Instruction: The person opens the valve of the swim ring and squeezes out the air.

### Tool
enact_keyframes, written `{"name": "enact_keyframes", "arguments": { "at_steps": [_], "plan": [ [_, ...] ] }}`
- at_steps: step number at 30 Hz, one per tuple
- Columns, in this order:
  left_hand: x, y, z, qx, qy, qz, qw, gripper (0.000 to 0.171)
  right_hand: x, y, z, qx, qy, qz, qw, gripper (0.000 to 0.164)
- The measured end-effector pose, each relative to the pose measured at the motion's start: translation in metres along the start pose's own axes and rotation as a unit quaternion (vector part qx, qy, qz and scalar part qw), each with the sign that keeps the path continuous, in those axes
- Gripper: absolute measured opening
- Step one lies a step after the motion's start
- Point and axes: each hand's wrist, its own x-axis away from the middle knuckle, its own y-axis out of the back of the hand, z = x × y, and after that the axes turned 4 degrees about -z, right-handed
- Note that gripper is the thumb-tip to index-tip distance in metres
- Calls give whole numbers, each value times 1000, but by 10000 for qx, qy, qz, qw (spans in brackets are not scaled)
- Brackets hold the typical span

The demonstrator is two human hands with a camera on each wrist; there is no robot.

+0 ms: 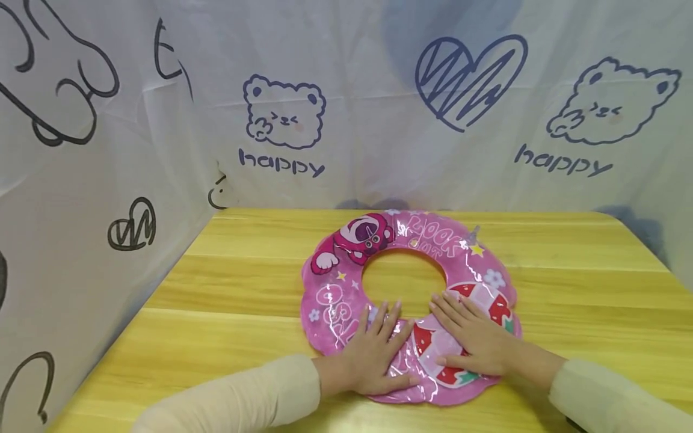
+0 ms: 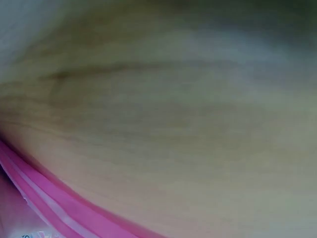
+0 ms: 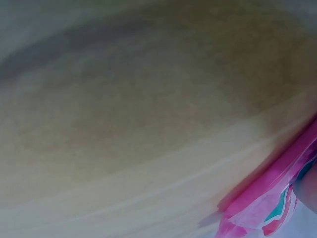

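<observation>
A pink inflatable swim ring (image 1: 330,328) lies flat on the yellow wood-grain table (image 1: 243,288), printed with a bear, flowers, lettering and strawberry hearts. My left hand (image 1: 376,355) rests on its near left part with straight, spread fingers. On the near right part, over a strawberry print, lies my right hand (image 1: 479,337), fingers straight and thumb out to the side. A small clear valve (image 1: 474,234) sticks up at the ring's far right. In the left wrist view, the ring's pink edge (image 2: 64,203) crosses the lower left corner; the right wrist view catches it at lower right.
White cloth (image 1: 373,120) with drawn bears, hearts and "happy" lettering hangs behind the table. Another cloth wall (image 1: 108,168) stands along the left side. The table's far edge runs just behind the ring.
</observation>
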Motion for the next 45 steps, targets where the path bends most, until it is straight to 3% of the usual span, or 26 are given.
{"name": "enact_keyframes", "arguments": {
  "at_steps": [13,25,31,39,45],
  "plan": [
    [-4,6,1,484,-31,362,9982,83,-3,0,-1,-261,-153,340,9990,79],
    [-7,5,17,265,-444,432,9977,84,-9,11,7,-1217,-947,940,9836,80],
    [-4,1,31,223,-734,436,9961,85,-5,17,11,-1021,-576,652,9910,80],
    [5,2,63,-394,-1348,224,9898,86,2,24,17,-310,227,-38,9993,78],
    [9,3,84,-634,-1887,-96,9799,87,3,28,15,-229,260,-221,9992,78]
  ]
}}
